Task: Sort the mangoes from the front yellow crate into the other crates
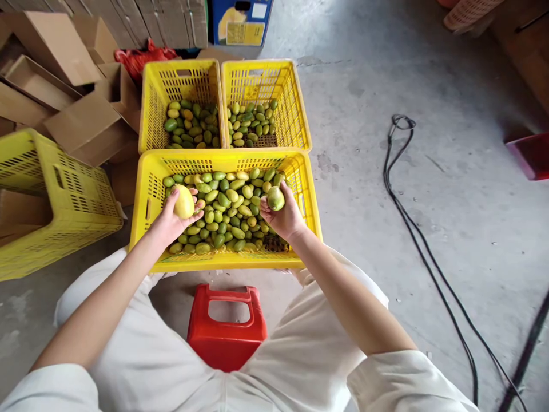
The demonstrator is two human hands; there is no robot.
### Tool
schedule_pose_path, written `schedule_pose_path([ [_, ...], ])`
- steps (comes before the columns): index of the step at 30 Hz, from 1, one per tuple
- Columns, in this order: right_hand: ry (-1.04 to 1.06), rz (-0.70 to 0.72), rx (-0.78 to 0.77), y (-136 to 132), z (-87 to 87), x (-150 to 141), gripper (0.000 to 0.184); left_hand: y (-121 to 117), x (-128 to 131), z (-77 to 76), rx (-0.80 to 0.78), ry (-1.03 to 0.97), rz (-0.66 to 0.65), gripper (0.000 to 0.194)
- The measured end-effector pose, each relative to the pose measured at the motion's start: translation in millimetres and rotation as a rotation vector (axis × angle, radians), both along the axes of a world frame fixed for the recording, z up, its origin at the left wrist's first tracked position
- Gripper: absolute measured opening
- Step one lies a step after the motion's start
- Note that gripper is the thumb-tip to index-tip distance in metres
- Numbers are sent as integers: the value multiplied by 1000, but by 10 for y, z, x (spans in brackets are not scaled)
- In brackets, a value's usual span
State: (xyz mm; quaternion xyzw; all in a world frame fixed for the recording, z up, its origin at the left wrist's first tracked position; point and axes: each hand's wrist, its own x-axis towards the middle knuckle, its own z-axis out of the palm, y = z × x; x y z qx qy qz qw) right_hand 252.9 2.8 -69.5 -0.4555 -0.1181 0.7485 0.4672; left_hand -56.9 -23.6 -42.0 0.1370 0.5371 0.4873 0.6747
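Observation:
In the head view, my left hand (170, 220) holds a smooth, oval yellow fruit (184, 202) between thumb and fingers, over the left part of the front yellow crate (227, 263). Opposite it, my right hand (288, 222) grips a rounder, yellow-green fruit (275, 198) with its end turned up. Below both hands, the crate contains many loose green and yellowish fruits (234, 212) of similar oval shape. At its lower right corner, part of the dark slotted bottom shows. My palms and some fingertips are hidden by the fruits.
Behind the front crate stand a left yellow crate (148, 109) and a right yellow crate (300, 109), both with fruit. Cardboard boxes (86, 123) and another yellow crate (81, 194) lie left. A red stool (227, 343) sits between my legs. Black cable (403, 212) runs along the right floor.

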Motion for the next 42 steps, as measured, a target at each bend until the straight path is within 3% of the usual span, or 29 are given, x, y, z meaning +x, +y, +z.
schedule_pose_path([
  [7, -12, 39, -65, 1, 24, 13, 29, 22, 88, 162, -97, 7, 1, 31],
  [12, -16, 118, -56, -23, 52, 18, 41, 63, 131, 304, -178, -106, -26, 45],
  [18, -57, 94, 49, -73, 43, 14, 64, 76, 138, 403, -228, -127, 22, 41],
  [22, -28, 61, 47, -58, -22, 53, 50, 86, 145, 433, -315, -119, 35, 48],
  [26, 18, 22, 66, -33, -88, 40, 44, 98, 145, 417, -344, -74, 71, 28],
  [30, -8, -75, 92, -25, -121, -3, 67, 89, 139, 345, -297, -19, 61, 7],
  [33, -37, -109, 88, -22, -104, -14, 76, 64, 128, 248, -222, 7, 94, 16],
  [37, -70, -41, 35, -13, -32, -19, 73, 47, 91, 121, -116, 10, 130, 44],
  [42, -127, 11, 36, -11, 30, -4, 70, 74, 62, 124, -129, -22, 107, 51],
])
